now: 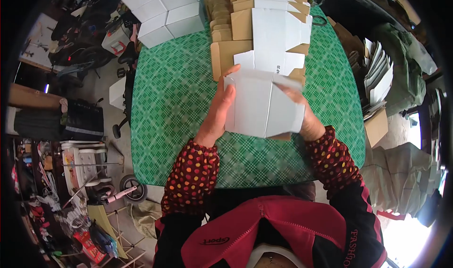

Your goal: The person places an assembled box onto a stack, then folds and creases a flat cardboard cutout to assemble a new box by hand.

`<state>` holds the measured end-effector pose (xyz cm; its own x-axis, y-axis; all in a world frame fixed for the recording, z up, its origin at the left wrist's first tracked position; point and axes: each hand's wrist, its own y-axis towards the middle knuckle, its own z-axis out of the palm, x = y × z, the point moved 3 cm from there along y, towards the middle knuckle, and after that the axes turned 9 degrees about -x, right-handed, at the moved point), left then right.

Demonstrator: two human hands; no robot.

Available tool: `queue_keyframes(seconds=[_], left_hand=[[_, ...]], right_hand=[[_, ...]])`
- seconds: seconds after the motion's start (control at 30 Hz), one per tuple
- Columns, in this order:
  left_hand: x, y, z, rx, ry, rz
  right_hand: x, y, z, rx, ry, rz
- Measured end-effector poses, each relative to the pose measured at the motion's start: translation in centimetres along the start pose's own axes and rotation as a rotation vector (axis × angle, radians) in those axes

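Note:
A white cardboard box [250, 103], partly folded, is held over the near half of the table. My left hand [218, 111] grips its left side, with the thumb on the face turned to me. My right hand [309, 117] holds the right side, its fingers partly hidden behind a flap and slightly blurred. Just beyond the box lies a stack of flat box blanks [276, 32], white on one face and brown on the other, fanned in overlapping rows.
The table has a green checked cover [165, 103]. Folded white boxes [172, 13] are piled at its far left. A pair of scissors [319, 20] lies at the far right edge. More cardboard sheets [380, 74] stand right of the table, and a small bike wheel [133, 189] is on the floor at left.

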<state>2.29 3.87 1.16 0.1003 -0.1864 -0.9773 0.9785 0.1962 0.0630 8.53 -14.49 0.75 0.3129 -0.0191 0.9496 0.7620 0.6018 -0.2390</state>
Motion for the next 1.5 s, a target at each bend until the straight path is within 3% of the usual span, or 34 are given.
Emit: queue_keyframes(seconds=[0.1, 0.27, 0.4, 0.77, 0.93, 1.07, 1.27, 1.4, 1.5], left_hand=[[-0.5, 0.1, -0.9, -0.083, -0.054, -0.04], [-1.2, 0.2, -1.2, -0.051, -0.02, -0.047], [-0.6, 0.5, -1.4, -0.026, -0.044, -0.065], [-0.1, 0.6, -1.6, -0.139, -0.115, -0.142], [-0.4, 0.3, -1.4, -0.042, -0.012, -0.087], [-0.7, 0.1, -1.0, -0.004, -0.008, 0.057], [-0.6, 0.0, -0.8, 0.061, 0.047, 0.082], [-1.0, -0.3, -0.2, 0.166, 0.087, 0.028], [-1.2, -0.3, 0.1, 0.168, 0.107, 0.032]], right_hand=[[0.6, 0.5, 0.5, -0.068, 0.192, 0.124], [1.0, -0.5, 0.0, 0.165, 0.217, -0.063], [0.3, -0.6, -0.8, 0.228, 0.6, -0.065], [0.6, -1.7, -0.4, 0.056, 0.049, 0.009], [-0.3, -0.9, -1.2, 0.163, 0.404, -0.017], [-0.1, -0.9, -1.1, 0.461, 0.771, 0.009], [-1.1, -1.5, -0.7, 0.329, 0.975, 0.213], [-0.5, -2.9, -0.5, -0.027, 0.464, 0.035], [-0.9, -2.9, -1.2, 0.001, 0.403, 0.079]])
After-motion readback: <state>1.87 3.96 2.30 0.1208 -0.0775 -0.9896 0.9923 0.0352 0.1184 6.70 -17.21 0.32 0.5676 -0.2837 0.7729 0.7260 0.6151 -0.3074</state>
